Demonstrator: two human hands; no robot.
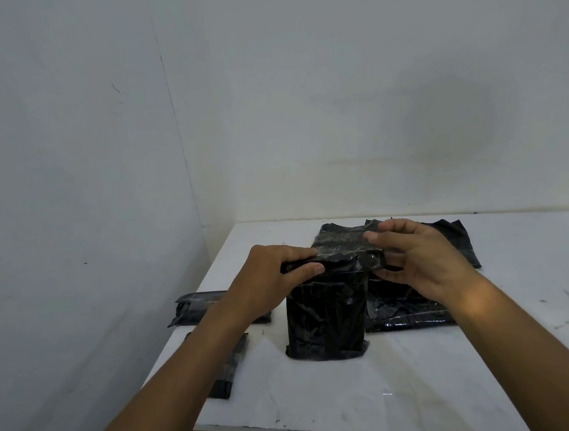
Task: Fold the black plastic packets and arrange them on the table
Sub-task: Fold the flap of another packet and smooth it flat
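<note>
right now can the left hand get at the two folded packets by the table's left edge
Probably yes, once it lets go: the left hand grips the packet being folded, and the folded packets lie just beneath its forearm with nothing on them.

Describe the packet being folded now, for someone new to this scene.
On the white table, look just in front of the flat pile. That packet is the only one held: left hand and right hand grip its folded-over top edge.

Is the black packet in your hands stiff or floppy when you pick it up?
Probably floppy: the packet bends over at the top between the left hand and right hand. Its shiny, crinkled plastic likely feels slippery and light.
</note>
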